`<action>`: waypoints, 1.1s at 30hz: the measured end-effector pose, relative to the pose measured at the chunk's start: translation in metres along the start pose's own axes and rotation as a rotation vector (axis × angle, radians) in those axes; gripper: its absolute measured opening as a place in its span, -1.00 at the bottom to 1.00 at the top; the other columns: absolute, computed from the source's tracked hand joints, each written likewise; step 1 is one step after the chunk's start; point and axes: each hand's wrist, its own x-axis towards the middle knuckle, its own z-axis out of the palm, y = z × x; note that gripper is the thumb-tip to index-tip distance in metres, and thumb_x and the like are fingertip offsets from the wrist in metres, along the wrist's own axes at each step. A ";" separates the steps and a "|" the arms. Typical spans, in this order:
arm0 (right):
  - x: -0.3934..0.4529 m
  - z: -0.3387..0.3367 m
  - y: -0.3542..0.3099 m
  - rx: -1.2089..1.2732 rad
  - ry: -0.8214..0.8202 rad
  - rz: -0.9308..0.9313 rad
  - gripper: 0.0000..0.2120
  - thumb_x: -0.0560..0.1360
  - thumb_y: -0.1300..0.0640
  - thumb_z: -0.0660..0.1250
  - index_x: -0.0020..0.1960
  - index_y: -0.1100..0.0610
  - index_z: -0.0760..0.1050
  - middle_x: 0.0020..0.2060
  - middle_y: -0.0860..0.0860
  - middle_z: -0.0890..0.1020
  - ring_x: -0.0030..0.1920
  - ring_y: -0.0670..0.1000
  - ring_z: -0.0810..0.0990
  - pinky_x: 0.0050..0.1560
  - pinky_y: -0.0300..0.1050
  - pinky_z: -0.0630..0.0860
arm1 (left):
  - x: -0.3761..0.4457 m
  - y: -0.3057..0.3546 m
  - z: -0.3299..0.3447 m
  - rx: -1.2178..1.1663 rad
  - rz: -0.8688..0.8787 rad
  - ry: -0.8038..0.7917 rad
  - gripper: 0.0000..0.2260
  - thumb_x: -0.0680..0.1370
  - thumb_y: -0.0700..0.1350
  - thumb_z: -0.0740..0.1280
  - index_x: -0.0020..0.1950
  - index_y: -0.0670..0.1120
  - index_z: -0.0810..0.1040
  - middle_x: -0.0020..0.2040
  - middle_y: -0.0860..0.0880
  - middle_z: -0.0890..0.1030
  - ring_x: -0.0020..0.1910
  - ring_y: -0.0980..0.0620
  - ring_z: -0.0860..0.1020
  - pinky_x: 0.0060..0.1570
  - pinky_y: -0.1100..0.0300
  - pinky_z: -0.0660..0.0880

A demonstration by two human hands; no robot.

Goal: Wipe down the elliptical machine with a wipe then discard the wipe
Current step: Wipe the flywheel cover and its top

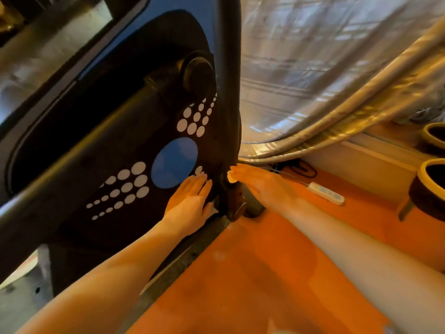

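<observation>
Wipe [231, 177] sits under flat right hand [260, 183] against upright post [228, 92]; left hand [190, 201] rests flat-fingered on flywheel cover [120, 141], holding nothing.

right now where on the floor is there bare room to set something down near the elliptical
The orange floor between the two forearms is bare, bordered by the elliptical machine base. It is crowded by the wall: a power strip with cords behind the right hand, and stools far right.

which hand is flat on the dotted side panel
The left hand: its straight fingers press the elliptical's dotted panel. The right hand reaches the upright post instead.
</observation>
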 end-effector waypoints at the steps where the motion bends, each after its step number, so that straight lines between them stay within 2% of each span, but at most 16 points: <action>1: -0.002 0.009 -0.001 -0.006 0.001 -0.012 -0.62 0.48 0.31 0.28 0.29 0.26 0.54 0.24 0.22 0.57 0.24 0.24 0.56 0.25 0.11 0.39 | -0.004 -0.003 0.010 0.004 0.000 -0.006 -0.50 0.56 -0.05 0.38 0.46 -0.20 0.43 0.45 -0.19 0.43 0.46 -0.18 0.36 0.46 -0.05 0.22; 4: -0.006 0.034 0.003 0.000 0.011 -0.035 -0.61 0.47 0.33 0.30 0.29 0.27 0.54 0.25 0.21 0.58 0.25 0.22 0.55 0.26 0.13 0.39 | -0.012 -0.008 0.038 0.004 -0.015 -0.040 -0.50 0.52 -0.06 0.43 0.41 -0.21 0.48 0.39 -0.20 0.49 0.39 -0.21 0.45 0.38 -0.09 0.33; 7: -0.010 0.055 0.009 -0.068 0.004 -0.068 -0.48 0.40 0.44 0.43 0.34 0.23 0.51 0.30 0.16 0.55 0.31 0.17 0.51 0.28 0.06 0.38 | -0.017 -0.012 0.058 -0.008 -0.016 -0.053 -0.51 0.59 -0.02 0.32 0.49 -0.17 0.38 0.47 -0.17 0.40 0.48 -0.16 0.34 0.47 -0.04 0.20; 10: -0.010 0.065 0.011 -0.091 -0.009 -0.080 -0.38 0.33 0.49 0.48 0.36 0.25 0.48 0.31 0.18 0.53 0.34 0.20 0.49 0.28 0.16 0.46 | -0.017 -0.016 0.073 -0.004 -0.007 -0.063 -0.51 0.61 -0.01 0.27 0.50 -0.16 0.36 0.49 -0.16 0.38 0.49 -0.14 0.32 0.49 -0.05 0.21; 13: -0.007 0.071 0.012 -0.183 -0.019 -0.193 -0.38 0.30 0.45 0.52 0.33 0.30 0.48 0.29 0.22 0.54 0.32 0.22 0.50 0.28 0.17 0.46 | -0.019 -0.020 0.087 0.032 0.024 -0.067 -0.47 0.47 0.00 0.46 0.39 -0.17 0.51 0.34 -0.17 0.55 0.35 -0.15 0.51 0.35 -0.05 0.36; 15: -0.002 0.072 0.013 -0.254 -0.034 -0.262 -0.38 0.26 0.45 0.55 0.30 0.32 0.51 0.27 0.24 0.55 0.29 0.25 0.53 0.29 0.18 0.42 | -0.020 -0.021 0.095 0.069 0.004 -0.088 -0.41 0.40 0.03 0.53 0.37 -0.16 0.53 0.29 -0.16 0.59 0.30 -0.12 0.55 0.32 0.00 0.33; 16: 0.001 0.072 0.014 -0.297 -0.041 -0.282 -0.38 0.24 0.45 0.57 0.28 0.33 0.52 0.25 0.25 0.56 0.27 0.25 0.54 0.29 0.17 0.39 | -0.022 -0.021 0.099 0.075 -0.011 -0.122 -0.40 0.45 0.05 0.49 0.42 -0.15 0.47 0.35 -0.16 0.55 0.35 -0.11 0.50 0.36 0.01 0.25; 18: 0.005 0.076 0.015 -0.372 -0.060 -0.311 -0.39 0.21 0.42 0.60 0.24 0.34 0.54 0.23 0.25 0.58 0.25 0.24 0.56 0.29 0.15 0.34 | -0.027 -0.023 0.110 0.106 -0.003 -0.183 -0.42 0.63 0.07 0.23 0.58 -0.13 0.18 0.56 -0.16 0.26 0.55 -0.11 0.20 0.46 0.02 -0.05; 19: 0.005 0.079 0.015 -0.406 -0.077 -0.321 -0.39 0.21 0.40 0.60 0.24 0.34 0.55 0.22 0.24 0.58 0.25 0.23 0.56 0.31 0.14 0.33 | -0.027 -0.024 0.113 0.123 0.002 -0.217 -0.44 0.68 0.07 0.09 0.61 -0.12 0.03 0.61 -0.13 0.09 0.59 -0.09 0.04 0.46 0.03 -0.19; 21: 0.003 0.085 0.015 -0.464 -0.103 -0.316 -0.38 0.22 0.36 0.61 0.25 0.32 0.54 0.24 0.23 0.58 0.27 0.21 0.55 0.34 0.13 0.30 | -0.027 -0.024 0.114 0.137 -0.012 -0.266 -0.47 0.71 0.06 -0.04 0.62 -0.10 -0.09 0.63 -0.10 -0.04 0.60 -0.06 -0.10 0.43 0.05 -0.31; 28: -0.005 0.104 0.007 -0.630 -0.121 -0.173 -0.30 0.30 0.36 0.52 0.41 0.30 0.39 0.39 0.21 0.43 0.41 0.17 0.41 0.42 0.12 0.17 | -0.027 -0.026 0.119 0.119 -0.004 -0.312 -0.48 0.71 0.05 -0.05 0.62 -0.12 -0.08 0.63 -0.12 -0.03 0.60 -0.07 -0.10 0.40 0.07 -0.31; 30: -0.008 0.112 0.003 -0.694 -0.124 -0.136 -0.32 0.34 0.38 0.43 0.44 0.30 0.35 0.42 0.21 0.39 0.43 0.17 0.36 0.44 0.10 0.16 | -0.028 -0.027 0.121 0.132 -0.002 -0.336 -0.48 0.72 0.05 -0.08 0.62 -0.14 -0.08 0.63 -0.13 -0.03 0.60 -0.08 -0.11 0.45 0.06 -0.27; 33: -0.004 0.117 -0.002 -0.857 -0.204 -0.065 -0.35 0.45 0.25 0.28 0.50 0.29 0.18 0.49 0.22 0.22 0.50 0.19 0.23 0.49 0.10 0.03 | -0.029 -0.026 0.122 0.141 -0.002 -0.359 -0.48 0.72 0.07 -0.10 0.61 -0.15 -0.08 0.62 -0.14 -0.05 0.60 -0.08 -0.11 0.52 0.03 -0.19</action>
